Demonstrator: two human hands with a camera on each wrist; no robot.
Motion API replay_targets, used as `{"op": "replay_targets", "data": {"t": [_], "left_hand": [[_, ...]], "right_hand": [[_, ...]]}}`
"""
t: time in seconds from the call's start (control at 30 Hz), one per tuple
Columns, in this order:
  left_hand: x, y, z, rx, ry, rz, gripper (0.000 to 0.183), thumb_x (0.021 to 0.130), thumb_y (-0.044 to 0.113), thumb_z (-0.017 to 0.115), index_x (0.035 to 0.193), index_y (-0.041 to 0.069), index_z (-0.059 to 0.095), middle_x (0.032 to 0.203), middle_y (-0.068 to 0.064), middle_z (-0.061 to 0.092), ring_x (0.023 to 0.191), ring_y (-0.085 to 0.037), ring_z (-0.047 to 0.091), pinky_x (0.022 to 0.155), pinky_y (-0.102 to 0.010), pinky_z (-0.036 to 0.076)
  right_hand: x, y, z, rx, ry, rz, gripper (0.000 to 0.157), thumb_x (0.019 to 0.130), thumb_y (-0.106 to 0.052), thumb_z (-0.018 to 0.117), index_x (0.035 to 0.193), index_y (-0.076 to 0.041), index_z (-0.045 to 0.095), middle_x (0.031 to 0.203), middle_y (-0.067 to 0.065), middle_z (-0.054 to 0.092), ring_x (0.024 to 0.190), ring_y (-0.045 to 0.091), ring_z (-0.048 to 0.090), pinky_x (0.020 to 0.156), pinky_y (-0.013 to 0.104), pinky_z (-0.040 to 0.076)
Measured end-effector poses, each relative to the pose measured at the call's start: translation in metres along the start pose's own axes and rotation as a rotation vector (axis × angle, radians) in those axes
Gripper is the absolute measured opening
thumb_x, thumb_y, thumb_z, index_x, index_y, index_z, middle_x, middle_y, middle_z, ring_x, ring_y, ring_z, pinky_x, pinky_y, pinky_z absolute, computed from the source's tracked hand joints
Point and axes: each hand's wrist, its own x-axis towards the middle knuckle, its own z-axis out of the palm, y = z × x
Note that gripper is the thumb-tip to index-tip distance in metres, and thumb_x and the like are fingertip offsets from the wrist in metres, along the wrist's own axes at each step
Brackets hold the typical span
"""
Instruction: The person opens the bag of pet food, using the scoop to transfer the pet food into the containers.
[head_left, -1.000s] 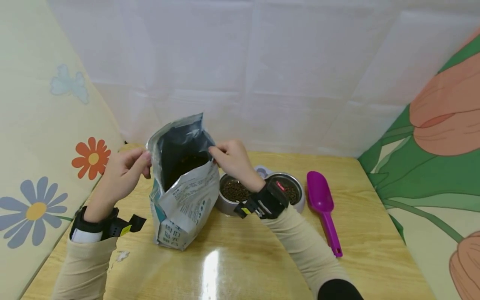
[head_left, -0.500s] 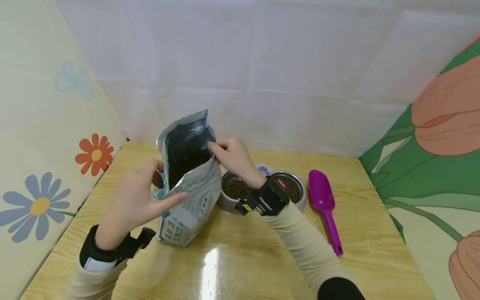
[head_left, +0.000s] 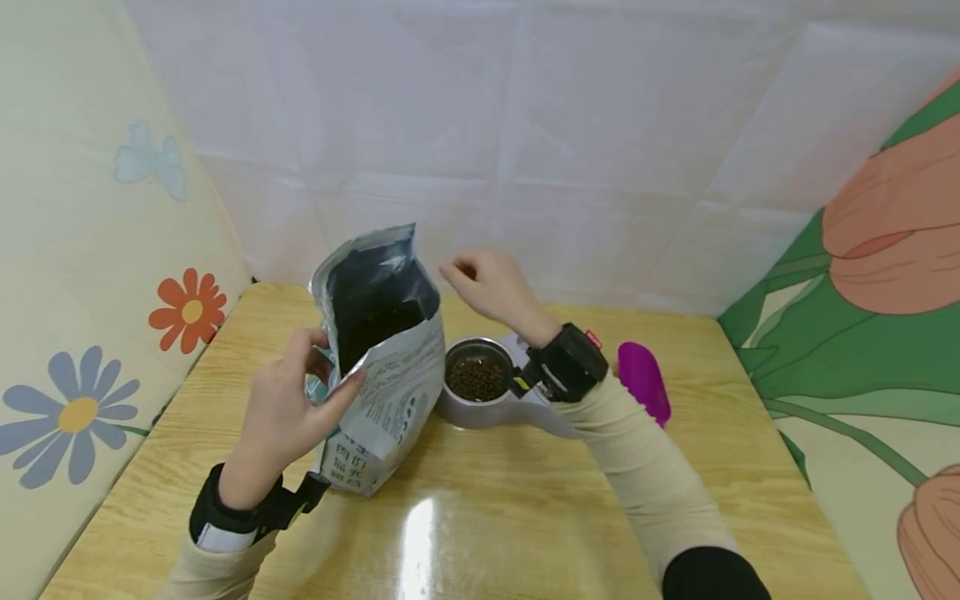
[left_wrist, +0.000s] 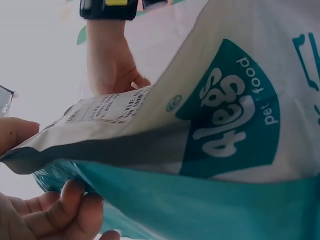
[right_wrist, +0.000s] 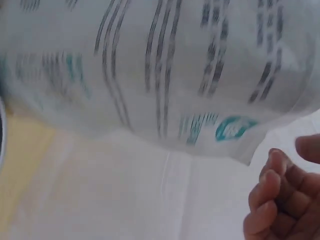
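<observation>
A white and teal pet food bag stands upright on the table with its silver-lined mouth wide apart and dark contents inside. My left hand holds its left edge near the mouth, thumb on the front panel and fingers on the teal side; in the left wrist view those fingers bend beneath the fold. To the right of the bag's mouth is my right hand, apart from it, fingers loosely bent and holding nothing. The right wrist view shows a gap between its thumb and fingers, beside the bag's printed panel.
A double pet bowl with brown kibble in its left dish stands right of the bag; my right wrist covers most of the other dish. Farther right lies a purple scoop, its handle hidden by my sleeve. A white sheet hangs behind the table.
My left hand has left the upper left rim and taken hold of the bag's left edge lower down. My right hand has let go of the right rim and moved slightly right and up.
</observation>
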Motion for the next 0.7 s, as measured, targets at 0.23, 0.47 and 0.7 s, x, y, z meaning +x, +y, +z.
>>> {"op": "replay_targets", "data": {"t": [0.23,0.47,0.7], "left_hand": [[-0.001,0.002,0.0,-0.014,-0.003,0.019,0.041,0.083,0.036,0.059,0.097,-0.001,0.048,0.062,-0.001,0.054,0.052,-0.009,0.05,0.042,-0.018,0.036],[0.0,0.006,0.002,0.052,0.004,0.094,0.048,0.087,0.048,0.048,0.086,0.001,0.051,0.062,-0.001,0.053,0.049,-0.009,0.047,0.042,-0.02,0.036],[-0.004,0.007,0.008,0.118,0.063,0.248,0.042,0.092,0.041,0.042,0.066,0.008,0.045,0.053,0.006,0.038,0.044,-0.004,0.029,0.039,-0.018,0.022]], "right_hand": [[0.031,-0.002,-0.007,-0.405,-0.048,-0.165,0.037,0.087,-0.011,0.058,0.123,-0.004,0.052,0.115,0.014,0.058,0.103,0.026,0.055,0.084,0.036,0.043],[0.052,-0.004,-0.001,-0.628,-0.109,-0.323,0.041,0.087,0.0,0.052,0.127,-0.007,0.05,0.122,0.01,0.056,0.11,0.025,0.052,0.088,0.036,0.042],[0.058,-0.004,0.006,-0.7,-0.005,-0.43,0.019,0.091,0.0,0.045,0.1,-0.006,0.061,0.084,0.007,0.066,0.07,0.021,0.059,0.063,0.031,0.045]]}}
